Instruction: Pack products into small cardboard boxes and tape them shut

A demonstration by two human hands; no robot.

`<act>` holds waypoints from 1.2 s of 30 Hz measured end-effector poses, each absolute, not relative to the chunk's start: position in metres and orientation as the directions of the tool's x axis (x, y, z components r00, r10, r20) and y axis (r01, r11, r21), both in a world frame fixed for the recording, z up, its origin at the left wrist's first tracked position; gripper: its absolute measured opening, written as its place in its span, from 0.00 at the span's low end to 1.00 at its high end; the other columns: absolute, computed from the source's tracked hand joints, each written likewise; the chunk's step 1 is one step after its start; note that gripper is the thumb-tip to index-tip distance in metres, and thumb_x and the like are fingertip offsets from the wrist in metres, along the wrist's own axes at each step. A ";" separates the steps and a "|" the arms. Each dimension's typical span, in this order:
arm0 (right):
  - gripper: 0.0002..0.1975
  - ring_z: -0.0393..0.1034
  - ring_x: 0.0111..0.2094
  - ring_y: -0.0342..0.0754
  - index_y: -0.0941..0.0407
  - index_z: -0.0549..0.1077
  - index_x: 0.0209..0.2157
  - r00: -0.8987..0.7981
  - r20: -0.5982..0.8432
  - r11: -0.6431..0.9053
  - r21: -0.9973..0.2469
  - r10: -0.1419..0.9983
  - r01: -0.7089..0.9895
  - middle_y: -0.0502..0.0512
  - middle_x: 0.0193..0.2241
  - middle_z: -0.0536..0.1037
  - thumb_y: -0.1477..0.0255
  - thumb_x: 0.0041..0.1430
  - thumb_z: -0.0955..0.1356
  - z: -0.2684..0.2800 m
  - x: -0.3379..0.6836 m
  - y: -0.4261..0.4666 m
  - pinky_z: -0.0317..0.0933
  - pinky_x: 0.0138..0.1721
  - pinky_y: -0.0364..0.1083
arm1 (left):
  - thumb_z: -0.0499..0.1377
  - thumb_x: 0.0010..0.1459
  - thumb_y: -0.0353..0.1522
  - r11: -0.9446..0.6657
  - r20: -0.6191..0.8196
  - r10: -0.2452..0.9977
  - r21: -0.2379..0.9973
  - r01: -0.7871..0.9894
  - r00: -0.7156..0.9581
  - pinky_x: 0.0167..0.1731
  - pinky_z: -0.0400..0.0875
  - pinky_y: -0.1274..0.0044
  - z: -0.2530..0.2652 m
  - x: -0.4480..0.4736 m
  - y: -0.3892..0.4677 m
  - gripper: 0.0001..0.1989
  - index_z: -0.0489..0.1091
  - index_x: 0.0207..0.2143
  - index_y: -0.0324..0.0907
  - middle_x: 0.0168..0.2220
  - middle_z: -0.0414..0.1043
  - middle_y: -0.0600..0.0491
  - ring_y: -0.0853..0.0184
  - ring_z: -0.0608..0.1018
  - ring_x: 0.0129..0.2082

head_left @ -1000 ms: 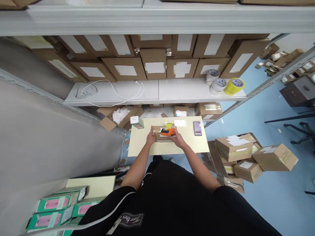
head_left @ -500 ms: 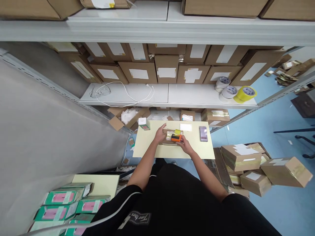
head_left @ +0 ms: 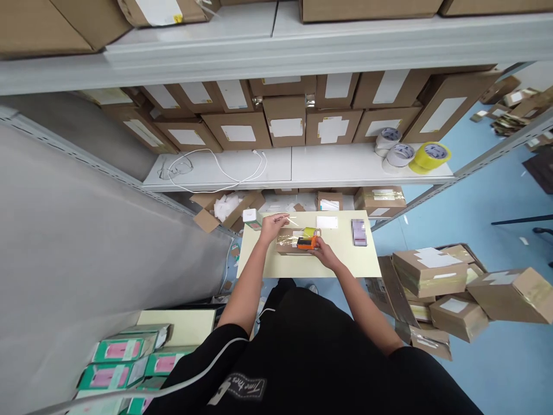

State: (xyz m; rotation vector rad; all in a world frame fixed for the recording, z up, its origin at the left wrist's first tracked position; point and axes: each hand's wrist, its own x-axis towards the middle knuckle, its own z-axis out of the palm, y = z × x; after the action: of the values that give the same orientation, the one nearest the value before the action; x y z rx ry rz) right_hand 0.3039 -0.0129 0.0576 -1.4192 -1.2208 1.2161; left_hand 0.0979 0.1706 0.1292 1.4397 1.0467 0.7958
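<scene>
A brown cardboard box (head_left: 285, 244) with shiny clear tape across it lies on the pale yellow table. My right hand (head_left: 325, 253) grips an orange-and-black tape dispenser (head_left: 306, 243) at the box's right end. The dispenser carries a yellowish tape roll (head_left: 309, 232). Over the far left edge of the box, my left hand (head_left: 272, 226) has its fingers pinched together. A thin pale strip (head_left: 293, 222), apparently tape, shows at its fingertips.
On the table (head_left: 345, 266) are a white-and-green box (head_left: 252, 218), a white label (head_left: 327, 222) and a phone (head_left: 358, 232). A shelf (head_left: 328, 164) above bears a white cable, tape rolls (head_left: 430, 157) and cartons. Cartons (head_left: 432, 271) are piled at right.
My left hand has moved left and away from the box top, its fingers now pinched with a pale strip beside them. The dispenser has shifted slightly left in my right hand.
</scene>
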 end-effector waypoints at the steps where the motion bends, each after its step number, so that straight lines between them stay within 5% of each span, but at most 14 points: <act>1: 0.25 0.74 0.57 0.58 0.50 0.68 0.54 0.037 -0.124 -0.128 -0.982 0.992 0.136 0.59 0.55 0.80 0.57 0.59 0.73 0.058 0.304 -0.012 0.66 0.60 0.58 | 0.71 0.51 0.45 0.029 -0.086 0.911 0.989 0.145 0.404 0.42 0.80 0.68 0.135 0.096 0.172 0.20 0.84 0.40 0.40 0.34 0.84 0.47 0.58 0.85 0.37; 5: 0.25 0.73 0.58 0.58 0.51 0.68 0.55 0.014 -0.113 -0.113 -0.985 0.994 0.132 0.59 0.54 0.80 0.57 0.59 0.72 0.061 0.306 -0.010 0.66 0.60 0.58 | 0.74 0.48 0.43 0.002 -0.064 0.884 0.991 0.133 0.464 0.50 0.80 0.63 0.158 0.084 0.173 0.17 0.84 0.36 0.41 0.40 0.85 0.43 0.53 0.85 0.44; 11: 0.25 0.74 0.54 0.57 0.52 0.71 0.54 -0.013 -0.126 -0.124 -0.986 0.992 0.115 0.57 0.53 0.80 0.57 0.58 0.73 0.064 0.310 -0.004 0.66 0.58 0.56 | 0.76 0.45 0.45 0.075 -0.102 0.787 0.995 0.070 0.609 0.53 0.77 0.61 0.173 0.072 0.169 0.34 0.80 0.54 0.43 0.54 0.80 0.39 0.47 0.80 0.56; 14: 0.25 0.74 0.51 0.57 0.53 0.73 0.52 -0.006 -0.136 -0.133 -0.979 0.991 0.154 0.57 0.48 0.81 0.56 0.57 0.74 0.064 0.312 -0.002 0.68 0.54 0.54 | 0.73 0.51 0.46 -0.039 -0.027 0.829 0.994 0.106 0.558 0.53 0.78 0.61 0.172 0.073 0.164 0.30 0.80 0.54 0.41 0.52 0.81 0.40 0.49 0.82 0.53; 20: 0.25 0.74 0.48 0.55 0.53 0.73 0.51 -0.012 -0.144 -0.141 -0.979 0.989 0.150 0.56 0.47 0.81 0.56 0.56 0.74 0.063 0.313 0.000 0.69 0.51 0.52 | 0.68 0.60 0.41 -0.330 0.167 0.926 0.796 0.507 0.339 0.53 0.75 0.69 0.178 0.069 0.159 0.23 0.79 0.57 0.47 0.39 0.84 0.49 0.56 0.83 0.46; 24: 0.25 0.74 0.47 0.55 0.53 0.74 0.52 -0.005 -0.138 -0.135 -0.974 0.990 0.184 0.55 0.46 0.81 0.57 0.56 0.74 0.066 0.314 0.001 0.69 0.50 0.53 | 0.66 0.61 0.41 -0.286 0.119 0.912 0.870 0.402 0.393 0.50 0.78 0.67 0.182 0.067 0.157 0.17 0.82 0.51 0.46 0.31 0.83 0.51 0.58 0.85 0.37; 28: 0.26 0.74 0.47 0.56 0.52 0.74 0.54 0.000 -0.150 -0.148 -0.972 0.989 0.184 0.55 0.46 0.81 0.57 0.56 0.74 0.071 0.316 0.001 0.69 0.50 0.53 | 0.72 0.54 0.41 -0.211 0.118 0.928 0.948 0.237 0.352 0.57 0.77 0.61 0.183 0.068 0.157 0.11 0.85 0.38 0.46 0.41 0.85 0.49 0.54 0.84 0.46; 33: 0.25 0.73 0.48 0.56 0.52 0.74 0.53 -0.017 -0.147 -0.142 -0.972 0.989 0.186 0.55 0.46 0.81 0.57 0.56 0.74 0.077 0.317 -0.001 0.68 0.51 0.53 | 0.74 0.49 0.42 -0.100 0.024 0.913 0.981 0.166 0.408 0.55 0.79 0.59 0.183 0.065 0.160 0.16 0.85 0.38 0.43 0.42 0.85 0.46 0.53 0.85 0.45; 36: 0.25 0.74 0.48 0.56 0.52 0.74 0.52 -0.019 -0.151 -0.145 -0.970 0.988 0.196 0.54 0.45 0.81 0.57 0.56 0.74 0.078 0.317 0.001 0.68 0.51 0.53 | 0.72 0.52 0.42 -0.168 0.070 0.915 0.962 0.216 0.398 0.52 0.80 0.59 0.183 0.063 0.162 0.14 0.85 0.37 0.43 0.40 0.85 0.46 0.53 0.85 0.43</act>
State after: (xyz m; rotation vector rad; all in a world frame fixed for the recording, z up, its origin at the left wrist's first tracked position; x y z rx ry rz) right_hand 0.3169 0.0007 0.0779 -1.4502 -1.3042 1.2466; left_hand 0.0629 0.1620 0.1830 1.6422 1.0149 0.8628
